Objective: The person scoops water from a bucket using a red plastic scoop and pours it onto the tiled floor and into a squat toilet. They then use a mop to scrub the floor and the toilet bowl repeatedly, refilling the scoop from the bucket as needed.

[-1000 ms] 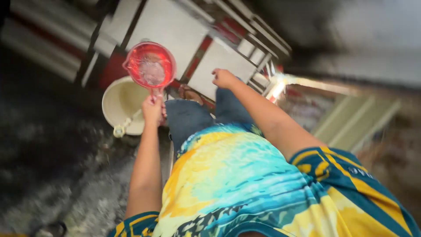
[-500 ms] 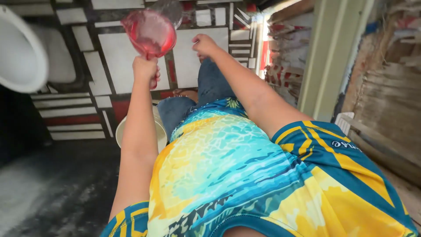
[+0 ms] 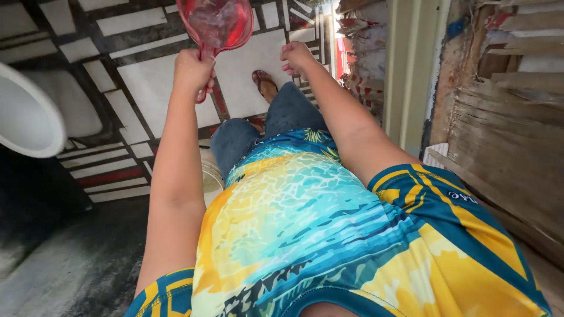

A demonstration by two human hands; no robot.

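At far centre, the left hand (image 3: pixel 192 69) grips a red scoop (image 3: pixel 216 22) by its handle, bowl level, apparently retaining water. The right hand (image 3: pixel 295 56) hangs loosely curled, empty, above the tiled floor (image 3: pixel 147 88).

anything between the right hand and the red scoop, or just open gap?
Head view: nothing sits between the right hand and the red scoop gripped by the left hand; only the tiled floor shows below that gap.
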